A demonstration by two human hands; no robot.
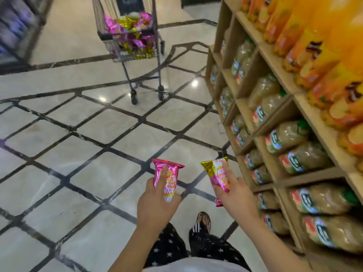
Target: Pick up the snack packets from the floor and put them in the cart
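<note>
My left hand [155, 201] grips a pink snack packet [170, 174] that stands upright above the floor. My right hand [235, 193] holds a pink and gold snack packet [215, 173], tilted a little left. Both hands are low in the middle of the view, over my legs. Ahead at the top stands a metal shopping cart [128, 48] on wheels, filled with several pink and gold packets [130, 28]. The cart is a few steps away from my hands.
A wooden shelf unit [261, 134] with bottled drinks runs along the right side, close to my right arm. A dark display fixture [17, 30] stands at the top left. The glossy tiled floor [88, 154] with dark lines lies between me and the cart.
</note>
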